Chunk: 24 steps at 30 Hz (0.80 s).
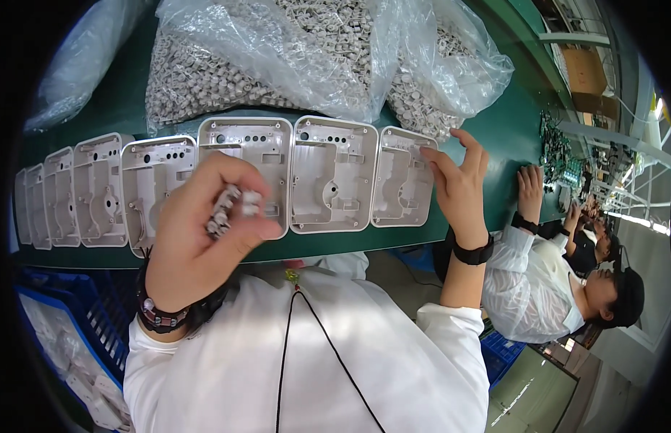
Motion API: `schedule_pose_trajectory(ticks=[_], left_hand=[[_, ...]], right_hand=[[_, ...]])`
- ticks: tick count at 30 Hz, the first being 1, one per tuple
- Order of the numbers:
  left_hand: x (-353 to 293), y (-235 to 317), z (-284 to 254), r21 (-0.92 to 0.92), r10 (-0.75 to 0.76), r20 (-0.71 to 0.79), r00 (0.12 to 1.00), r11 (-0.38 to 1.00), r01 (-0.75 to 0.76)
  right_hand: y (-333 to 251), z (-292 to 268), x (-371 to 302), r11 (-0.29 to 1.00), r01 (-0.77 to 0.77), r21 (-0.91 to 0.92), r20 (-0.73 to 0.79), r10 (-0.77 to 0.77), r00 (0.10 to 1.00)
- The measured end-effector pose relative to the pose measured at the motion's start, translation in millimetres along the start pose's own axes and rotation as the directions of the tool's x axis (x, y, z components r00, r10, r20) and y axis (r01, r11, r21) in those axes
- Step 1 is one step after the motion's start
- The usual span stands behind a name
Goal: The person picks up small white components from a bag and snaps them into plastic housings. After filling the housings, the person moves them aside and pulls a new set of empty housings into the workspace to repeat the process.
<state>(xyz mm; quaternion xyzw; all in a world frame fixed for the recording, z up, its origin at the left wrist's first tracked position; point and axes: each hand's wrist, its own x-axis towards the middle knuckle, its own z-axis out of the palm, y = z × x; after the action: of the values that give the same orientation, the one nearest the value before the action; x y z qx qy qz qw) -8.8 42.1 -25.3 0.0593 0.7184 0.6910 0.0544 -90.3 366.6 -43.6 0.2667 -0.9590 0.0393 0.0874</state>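
My left hand [205, 231] is closed around several small white plastic parts [231, 209], held above the row of housings. Below it lie shallow off-white plastic housings with their open sides up, one partly hidden by the hand [245, 137]. My right hand [462, 184] reaches to the upper right corner of the rightmost housing [400, 209]. Its fingers are apart, and no part shows between them. Beside that hand stands another housing [332, 213], with screw posts and round holes inside.
Clear plastic bags [270, 72] full of small white parts lie behind the housings on the green table [505, 144]. A blue crate [90, 325] stands at lower left. At right sits a co-worker [537, 281], one hand on the table near green circuit boards [563, 169].
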Motion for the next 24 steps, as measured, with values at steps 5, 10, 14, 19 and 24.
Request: schedule_pose_trajectory(ticks=[5, 10, 14, 19, 24], left_hand=[[6.2, 4.3, 0.4, 0.056, 0.017, 0.219, 0.975, 0.998, -0.030], [13.0, 12.5, 1.9, 0.171, 0.019, 0.271, 0.962, 0.983, -0.067], [13.8, 15.0, 1.1, 0.300, 0.042, 0.281, 0.959, 0.945, -0.130], [12.9, 14.0, -1.7, 0.306, 0.091, 0.254, 0.963, 0.937, -0.169], [16.8, 15.5, -6.9, 0.176, 0.060, 0.351, 0.934, 0.976, -0.129]], right_hand=[[-11.2, 9.6, -0.9, 1.000, 0.001, 0.007, 0.032, -0.001, 0.999], [-32.0, -7.1, 15.6, 0.999, 0.019, -0.041, 0.051, -0.016, 0.999], [-98.8, -41.7, 22.1, 0.910, 0.197, 0.364, -0.106, -0.170, 0.980], [-135.0, -41.8, 32.5, 0.724, 0.414, 0.552, -0.193, -0.371, 0.908], [-139.8, -29.1, 27.3, 0.539, 0.297, 0.788, -0.222, -0.202, 0.954]])
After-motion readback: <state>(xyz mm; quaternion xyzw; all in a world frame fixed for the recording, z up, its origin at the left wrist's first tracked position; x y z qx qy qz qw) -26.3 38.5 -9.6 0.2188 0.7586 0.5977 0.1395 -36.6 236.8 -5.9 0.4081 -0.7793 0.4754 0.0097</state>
